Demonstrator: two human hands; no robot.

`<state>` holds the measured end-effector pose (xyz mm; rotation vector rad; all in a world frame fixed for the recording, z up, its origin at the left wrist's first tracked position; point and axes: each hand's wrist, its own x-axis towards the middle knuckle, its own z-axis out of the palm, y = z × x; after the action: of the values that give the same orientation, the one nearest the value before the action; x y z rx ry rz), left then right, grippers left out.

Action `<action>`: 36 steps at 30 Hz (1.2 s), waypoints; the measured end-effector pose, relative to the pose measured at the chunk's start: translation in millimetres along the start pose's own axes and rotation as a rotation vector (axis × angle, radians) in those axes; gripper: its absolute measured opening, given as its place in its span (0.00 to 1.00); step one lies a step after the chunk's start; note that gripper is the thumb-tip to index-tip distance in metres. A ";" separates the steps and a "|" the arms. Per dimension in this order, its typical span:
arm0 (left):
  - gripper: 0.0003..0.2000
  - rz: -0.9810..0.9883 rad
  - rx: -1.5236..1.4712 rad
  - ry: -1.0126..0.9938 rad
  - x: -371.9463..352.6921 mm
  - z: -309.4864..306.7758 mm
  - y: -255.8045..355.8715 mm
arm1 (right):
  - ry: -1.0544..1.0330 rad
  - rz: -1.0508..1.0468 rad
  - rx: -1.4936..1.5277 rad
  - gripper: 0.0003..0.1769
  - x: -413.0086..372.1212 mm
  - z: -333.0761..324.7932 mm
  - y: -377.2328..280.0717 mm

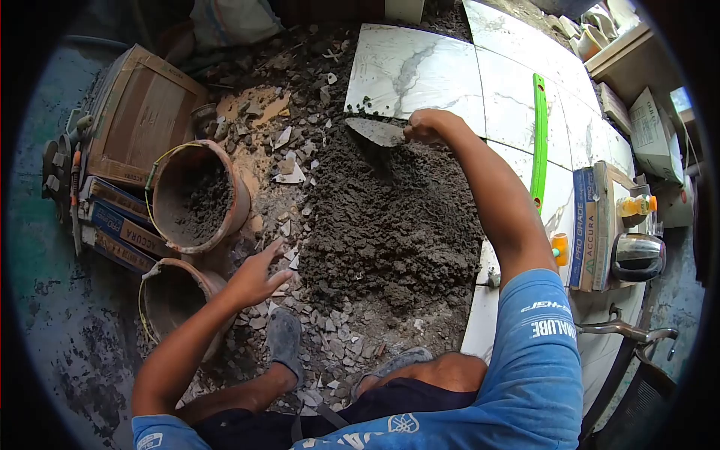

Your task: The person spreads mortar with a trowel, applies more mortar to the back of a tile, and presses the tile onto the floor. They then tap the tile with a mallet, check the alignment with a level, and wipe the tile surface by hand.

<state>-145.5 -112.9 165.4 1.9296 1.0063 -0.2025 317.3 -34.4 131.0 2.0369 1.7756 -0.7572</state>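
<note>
My right hand (429, 125) is wrapped round the handle of a trowel (375, 132), whose grey blade is tilted over the far part of a dark, crumbly mortar bed (382, 232). Beside the blade lies the near edge of a white marbled tile (417, 71), with small dark crumbs on its corner. My left hand (260, 276) hovers over broken rubble with its fingers spread and nothing in them. It is nearest to two buckets: one (238, 196) holds dark mortar, and the other (159, 271) stands closer to me, its inside shaded.
A green spirit level (539, 135) lies on the laid tiles at right. Tile boxes (589, 225) there carry a bottle (637, 205) and a power tool (637, 257); an orange-headed mallet (559, 249) lies beside them. More boxes (142, 112) stand at left. Tile shards (289, 174) litter the ground.
</note>
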 end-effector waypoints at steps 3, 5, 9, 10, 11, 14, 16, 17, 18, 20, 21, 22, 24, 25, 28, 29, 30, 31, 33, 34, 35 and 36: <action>0.37 -0.041 0.089 -0.005 -33.4 -28.9 8.3 | -0.177 0.129 0.080 0.19 1.6 -16.7 12.9; 0.37 -0.172 0.032 -0.038 -55.4 -40.5 8.7 | -0.255 0.195 0.097 0.11 -5.2 -15.2 45.1; 0.36 -0.219 -0.073 -0.023 -98.8 -54.1 -5.0 | -0.363 0.247 0.143 0.22 -51.8 -9.2 114.1; 0.36 -0.244 -0.094 -0.016 -108.1 -57.3 -9.4 | -0.352 0.417 0.260 0.22 -55.1 4.1 141.0; 0.36 -0.268 -0.115 -0.009 -116.0 -59.6 -12.3 | -0.380 0.420 0.181 0.21 -74.1 0.3 151.6; 0.36 -0.268 -0.148 0.007 -133.3 -65.8 -14.2 | -0.334 0.602 0.217 0.18 -118.7 2.9 178.9; 0.36 -0.306 -0.175 0.008 -137.4 -68.7 -7.4 | -0.322 0.650 0.219 0.18 -136.5 6.8 188.5; 0.36 -0.350 -0.202 0.017 -138.4 -70.4 -3.6 | -0.304 0.665 0.278 0.18 -142.5 8.5 193.0; 0.36 -0.358 -0.213 0.013 -138.2 -72.3 1.2 | -0.286 0.680 0.339 0.18 -147.6 10.4 197.4; 0.36 -0.336 -0.213 0.005 -138.4 -76.6 3.0 | -0.251 0.668 0.449 0.18 -153.7 16.1 202.5; 0.36 -0.318 -0.219 0.007 -137.7 -78.1 4.9 | -0.211 0.646 0.551 0.17 -157.3 18.9 202.2; 0.36 -0.323 -0.194 0.010 -135.3 -79.8 9.1 | -0.192 0.649 0.605 0.16 -161.9 18.1 193.0; 0.36 -0.297 -0.174 0.012 -131.1 -83.4 17.7 | -0.181 0.638 0.675 0.16 -163.7 26.4 197.5; 0.36 -0.282 -0.160 0.020 -130.6 -85.7 22.4 | -0.164 0.640 0.730 0.16 -169.1 31.5 197.7; 0.36 -0.311 -0.155 0.048 -139.7 -90.8 21.6 | 0.104 0.594 0.848 0.18 -193.1 70.8 212.6; 0.37 -0.325 -0.166 0.080 -142.8 -91.6 18.1 | 0.148 0.533 0.688 0.22 -200.9 83.2 214.2; 0.36 -0.321 -0.163 0.090 -144.9 -92.6 17.5 | 0.147 0.546 0.413 0.25 -201.1 105.5 224.3; 0.36 -0.314 -0.161 0.084 -146.4 -93.5 17.0 | 0.188 0.618 0.355 0.24 -210.7 119.4 209.0; 0.36 -0.343 -0.133 0.102 -147.2 -95.0 16.9 | 0.260 0.677 0.273 0.17 -212.4 157.3 190.9; 0.36 -0.341 -0.140 0.105 -147.0 -95.4 17.8 | 0.306 0.599 0.174 0.16 -210.0 181.5 187.8; 0.36 -0.337 -0.132 0.103 -146.1 -96.8 19.4 | 0.324 0.586 0.202 0.15 -212.8 185.1 168.1; 0.36 -0.337 -0.128 0.104 -146.3 -98.0 21.7 | 0.334 0.580 0.215 0.15 -214.6 186.8 147.7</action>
<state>-249.6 -123.6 308.6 1.6607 1.3792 -0.2236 412.9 -338.2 93.7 2.7632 1.1595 -0.4589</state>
